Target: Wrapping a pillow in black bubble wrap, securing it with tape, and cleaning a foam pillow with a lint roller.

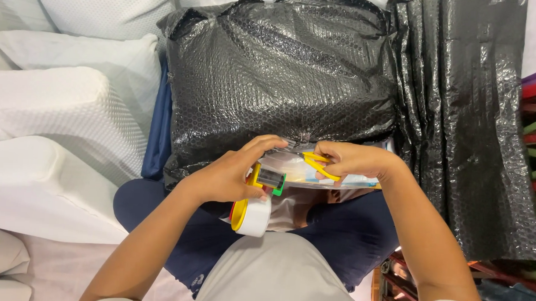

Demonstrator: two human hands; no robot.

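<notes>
On the lap, against the near edge of the black bubble-wrap parcel [284, 66]: left hand [230, 176] closed around a tape dispenser [254, 205], white roll, yellow frame. Right hand [353, 161] pinches yellow scissors [319, 165], fingers closed on the handles. Judgement: keep the tape taut and flat on the seam, cutting close to the dispenser. Parcel glossy, dimpled, bulging, its near flap folded.

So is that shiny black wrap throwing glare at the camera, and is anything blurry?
Head view: the black bubble wrap glints with small highlights, not blinding; light is soft and even, shadows faint; the left hand on the tape dispenser and the right hand with yellow scissors are sharp; edges bend slightly.
</notes>
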